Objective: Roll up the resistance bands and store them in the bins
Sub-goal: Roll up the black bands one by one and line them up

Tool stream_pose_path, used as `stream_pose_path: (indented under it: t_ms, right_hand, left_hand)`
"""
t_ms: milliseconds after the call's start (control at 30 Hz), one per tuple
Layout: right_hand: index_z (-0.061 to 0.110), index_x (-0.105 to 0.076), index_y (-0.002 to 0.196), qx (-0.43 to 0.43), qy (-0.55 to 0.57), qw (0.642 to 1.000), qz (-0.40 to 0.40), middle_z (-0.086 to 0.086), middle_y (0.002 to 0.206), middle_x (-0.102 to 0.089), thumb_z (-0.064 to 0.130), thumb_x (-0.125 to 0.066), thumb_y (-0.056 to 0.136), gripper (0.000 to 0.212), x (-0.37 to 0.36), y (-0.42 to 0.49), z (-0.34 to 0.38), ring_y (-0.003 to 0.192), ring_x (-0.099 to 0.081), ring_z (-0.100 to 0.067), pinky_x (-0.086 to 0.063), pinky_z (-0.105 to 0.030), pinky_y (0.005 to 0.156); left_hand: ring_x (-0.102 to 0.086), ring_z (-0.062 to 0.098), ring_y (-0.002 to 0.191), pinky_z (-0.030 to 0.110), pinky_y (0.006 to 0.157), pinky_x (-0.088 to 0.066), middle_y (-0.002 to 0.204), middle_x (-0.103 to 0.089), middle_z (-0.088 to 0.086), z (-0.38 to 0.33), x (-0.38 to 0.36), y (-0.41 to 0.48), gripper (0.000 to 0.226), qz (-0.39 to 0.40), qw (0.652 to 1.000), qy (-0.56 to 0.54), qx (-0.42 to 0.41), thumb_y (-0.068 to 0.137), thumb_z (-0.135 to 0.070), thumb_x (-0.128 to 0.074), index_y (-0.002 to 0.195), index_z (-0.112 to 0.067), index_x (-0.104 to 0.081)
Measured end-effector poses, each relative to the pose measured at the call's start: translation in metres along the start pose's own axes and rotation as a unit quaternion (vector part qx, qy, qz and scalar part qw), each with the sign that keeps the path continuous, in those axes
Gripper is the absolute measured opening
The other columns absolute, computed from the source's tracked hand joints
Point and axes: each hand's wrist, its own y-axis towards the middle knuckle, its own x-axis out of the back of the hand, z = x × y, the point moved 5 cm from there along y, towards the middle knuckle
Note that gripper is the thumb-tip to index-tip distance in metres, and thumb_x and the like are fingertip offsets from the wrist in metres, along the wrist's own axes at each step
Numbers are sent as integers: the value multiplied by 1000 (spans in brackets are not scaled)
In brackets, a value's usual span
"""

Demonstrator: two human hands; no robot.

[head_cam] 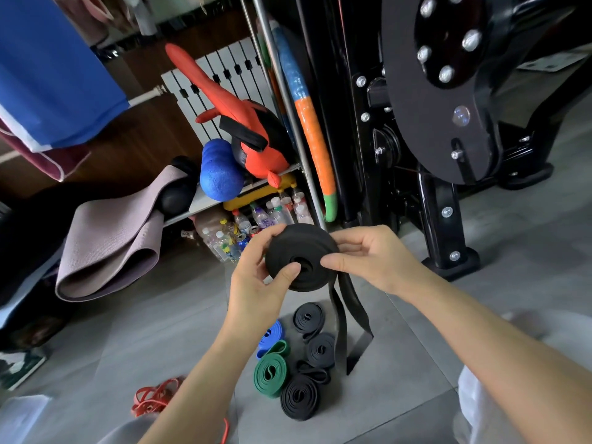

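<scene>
The black band [301, 257], nearly coiled, is pinched between the fingers [333, 261] of the left hand [253, 283] and right hand [374, 257]. Its loose tail [350, 318] hangs below them; winding it in is judged next. Finished rolls [299, 395] lie on the floor [179, 299] beneath.

From here I make this out as a home gym corner. A black machine [448, 100] with a bolted disc stands on a grey tiled floor [160, 315]. A shelf [200, 202] holds a blue roller [219, 174], a red pad [256, 139] and a draped mat [109, 248], with bottles [266, 216] under it. Rolled bands [320, 349] lie on the floor. A radiator [221, 64] and hung clothes [48, 68] suggest a home.
</scene>
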Motion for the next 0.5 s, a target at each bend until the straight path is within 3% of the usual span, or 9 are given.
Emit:
stream_pose_path:
  t_ms: [67, 133, 200, 267, 400, 500]
  right_hand:
    - [31, -69, 95, -6, -18, 1000, -4, 13, 92, -74, 5, -72, 80, 30, -1, 0, -2, 89, -70, -8, -54, -20, 82]
    - [32, -69, 93, -21, -38, 999, -1, 15, 86, -73, 4, -72, 79, 31, -2, 0, -6, 86, -70, -7, -55, -19, 79]
    - [33, -68, 92, -30, -66, 997, 12, 16, 82, -72, 5, -73, 79, 31, -4, 0, -8, 83, -70, -5, -55, -18, 78]
    - [34, -68, 91, -38, -82, 996, 26, 15, 83, -72, 6, -72, 79, 31, -7, -1, -10, 81, -70, -4, -55, -19, 78]
    - [21, -72, 94, -54, -97, 993, 34, 2, 87, -75, 9, -74, 79, 20, -12, -1, -14, 81, -71, -8, -57, -26, 80]
    - [25, -71, 93, -61, -82, 994, 30, 5, 86, -74, 10, -77, 76, 23, -13, -1, -14, 79, -71, -6, -56, -21, 78]
  left_hand:
    - [-58, -3, 101, 17, 75, -52, 107, -58, -30, 2, -2, 2, 68, 34, 997, 69, -4, 80, 1, -67, 104, -60, -49]
    - [-52, -6, 101, 18, 78, -48, 108, -52, -31, 0, -1, 5, 62, 76, 980, 185, -11, 79, -10, -71, 104, -59, -43]
    - [-43, -10, 103, 17, 82, -42, 114, -44, -27, -7, 3, 6, 57, 109, 930, 344, -70, 76, -25, -74, 115, -50, -42]
    - [-43, -4, 109, 21, 83, -43, 124, -42, -19, -14, 1, 5, 65, 154, 885, 424, -121, 77, -30, -74, 131, -45, -39]
    - [-57, 18, 104, 36, 86, -50, 122, -54, -10, -20, -5, 4, 61, 217, 856, 451, -132, 84, -23, -68, 136, -43, -43]
    - [-57, 12, 99, 34, 85, -49, 111, -56, -12, -19, -1, 7, 56, 221, 881, 405, -105, 84, -18, -68, 130, -44, -50]
